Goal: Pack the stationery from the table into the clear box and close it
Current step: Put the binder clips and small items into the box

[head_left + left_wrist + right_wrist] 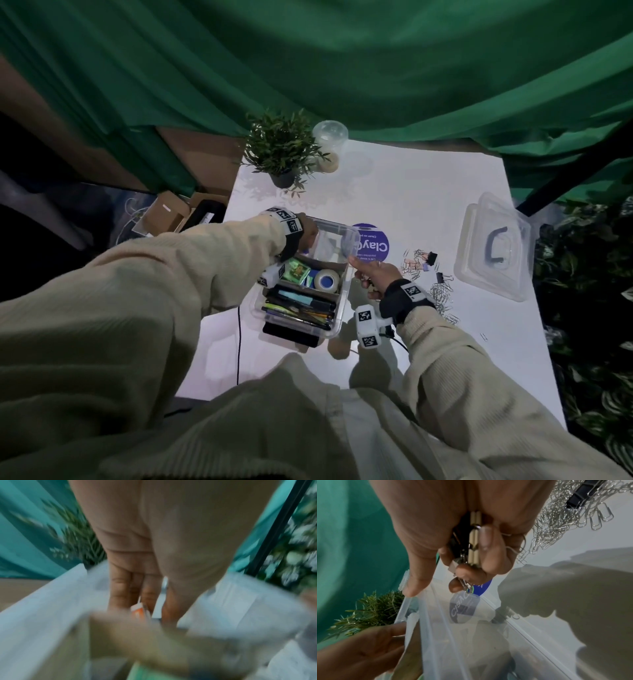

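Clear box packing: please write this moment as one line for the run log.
left hand: holds clear box far rim | right hand: grips clips at box edge | lid: off | paper clips: on table

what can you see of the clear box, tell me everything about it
The box is a clear plastic tub, open, upright on the white table, its lid lying apart to the right. Brown dividers split it: pens fill the near section, tape and green packs the middle; what the far section holds is unclear. The left hand reaches in at the far left corner; the right hand, gripping clips, is at the right rim.
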The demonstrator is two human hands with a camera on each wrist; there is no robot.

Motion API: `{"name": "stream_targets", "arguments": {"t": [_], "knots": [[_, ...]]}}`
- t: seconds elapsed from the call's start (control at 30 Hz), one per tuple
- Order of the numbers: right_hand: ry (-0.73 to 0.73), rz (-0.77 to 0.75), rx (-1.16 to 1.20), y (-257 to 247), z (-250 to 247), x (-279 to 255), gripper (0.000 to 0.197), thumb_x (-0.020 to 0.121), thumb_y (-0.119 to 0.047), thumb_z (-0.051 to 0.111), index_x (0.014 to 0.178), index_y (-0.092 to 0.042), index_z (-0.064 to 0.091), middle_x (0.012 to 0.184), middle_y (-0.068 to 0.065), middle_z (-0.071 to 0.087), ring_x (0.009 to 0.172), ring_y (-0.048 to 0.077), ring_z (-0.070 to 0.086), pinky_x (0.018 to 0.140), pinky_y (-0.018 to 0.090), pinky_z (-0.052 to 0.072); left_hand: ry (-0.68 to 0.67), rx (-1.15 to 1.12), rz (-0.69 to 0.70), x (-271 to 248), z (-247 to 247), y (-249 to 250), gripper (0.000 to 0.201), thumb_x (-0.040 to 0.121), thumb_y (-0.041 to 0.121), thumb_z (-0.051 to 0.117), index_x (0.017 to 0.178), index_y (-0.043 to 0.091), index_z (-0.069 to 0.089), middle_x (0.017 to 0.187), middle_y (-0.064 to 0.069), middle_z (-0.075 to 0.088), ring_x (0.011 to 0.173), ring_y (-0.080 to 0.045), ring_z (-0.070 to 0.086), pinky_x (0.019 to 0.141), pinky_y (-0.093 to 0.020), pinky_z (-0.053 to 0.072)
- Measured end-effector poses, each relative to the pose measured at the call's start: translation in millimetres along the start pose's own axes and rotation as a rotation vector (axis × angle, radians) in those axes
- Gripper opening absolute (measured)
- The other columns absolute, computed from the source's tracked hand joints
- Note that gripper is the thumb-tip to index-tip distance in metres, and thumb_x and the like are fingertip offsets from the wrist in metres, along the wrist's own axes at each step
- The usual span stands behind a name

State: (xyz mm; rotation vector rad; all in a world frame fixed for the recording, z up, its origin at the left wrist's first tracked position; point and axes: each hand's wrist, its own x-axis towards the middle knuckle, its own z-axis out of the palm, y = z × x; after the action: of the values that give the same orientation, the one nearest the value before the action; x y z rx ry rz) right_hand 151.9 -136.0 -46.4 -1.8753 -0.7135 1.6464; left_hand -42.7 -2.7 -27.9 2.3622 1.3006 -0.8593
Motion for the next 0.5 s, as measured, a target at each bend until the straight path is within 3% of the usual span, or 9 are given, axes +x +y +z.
{"name": "stream_targets", "arguments": {"t": [0.1,0.23,0.33,0.43,0.5], "knots": [[0.002,0.001,-0.014,-1,-1,0,0.046,0.067,-0.054,0.080,0.080,-0.016,0.058,0.072,0.003,0.060,0.054,0.012,0.045,0.049,0.023,0.036,0.016,-0.168,-0.023,-22,-22,-4,0.011,0.085,0.016,0.067,0.094,0.012,0.070,0.087,0.002,0.067,0.077,-0.015,0.058,0.066,-0.023,0.041],[0.009,-0.011,-0.070,-3,-2,-3,0.045,0.070,-0.055,0.078,0.076,-0.014,0.060,0.065,0.001,0.059,0.055,0.013,0.047,0.051,0.024,0.038,0.098,-0.461,0.052,-49,-53,-8,0.013,0.085,0.020,0.071,0.097,0.014,0.070,0.072,0.006,0.063,0.055,0.002,0.057,0.052,-0.013,0.044],[0.013,-0.036,-0.100,-6,-3,-4,0.044,0.070,-0.054,0.078,0.076,-0.014,0.061,0.068,0.001,0.062,0.058,0.014,0.050,0.055,0.026,0.041,0.051,-0.572,0.161,-63,-49,9,0.014,0.084,0.014,0.072,0.098,0.014,0.071,0.073,0.010,0.066,0.062,-0.002,0.061,0.060,-0.011,0.047],[0.013,-0.053,-0.127,-8,-5,-4,0.045,0.071,-0.052,0.078,0.084,-0.012,0.062,0.075,0.003,0.065,0.060,0.015,0.051,0.058,0.027,0.042,0.007,-0.578,0.246,-67,-30,30,0.020,0.082,0.006,0.071,0.101,0.013,0.072,0.073,0.017,0.063,0.061,0.006,0.058,0.057,-0.003,0.042],[0.015,-0.065,-0.122,-10,-5,-5,0.044,0.073,-0.047,0.079,0.090,-0.011,0.061,0.074,0.003,0.065,0.059,0.014,0.050,0.056,0.025,0.040,-0.031,-0.606,0.247,-68,-19,37,0.026,0.081,0.002,0.070,0.105,0.013,0.071,0.079,0.013,0.065,0.072,0.000,0.061,0.067,-0.006,0.047]]}}
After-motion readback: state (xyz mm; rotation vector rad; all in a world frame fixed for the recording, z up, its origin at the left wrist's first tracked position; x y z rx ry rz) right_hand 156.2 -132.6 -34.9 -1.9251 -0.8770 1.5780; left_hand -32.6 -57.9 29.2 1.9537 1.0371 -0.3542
